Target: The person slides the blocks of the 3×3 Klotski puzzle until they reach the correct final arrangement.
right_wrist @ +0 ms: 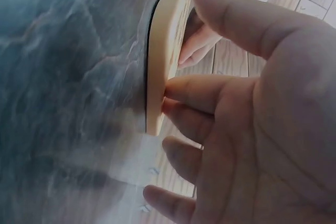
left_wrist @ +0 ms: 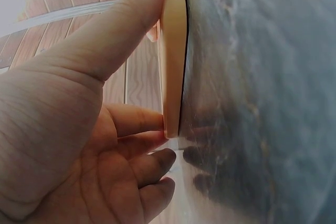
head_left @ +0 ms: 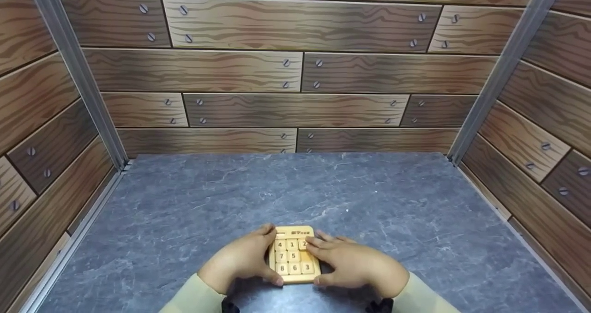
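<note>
A yellow number slide puzzle (head_left: 301,279) lies flat on the table in the head view. Its square tiles show the numerals 1 to 8, and one bare slot sits below the 2 tile (head_left: 302,244), at the right of the middle row. My left hand (head_left: 251,254) holds the board's left side, thumb at the near corner and fingers at the far one. With fairly straight fingers, my right hand (head_left: 353,260) touches the 2 tile, while its thumb is at the near right corner. Both wrist views show the board edge-on, so the numerals are hidden there.
The dark marbled tabletop (head_left: 221,188) stretches beyond the hands. Wood-patterned walls (head_left: 295,70) rise at the back and both sides, with metal corner posts (head_left: 81,73) between them.
</note>
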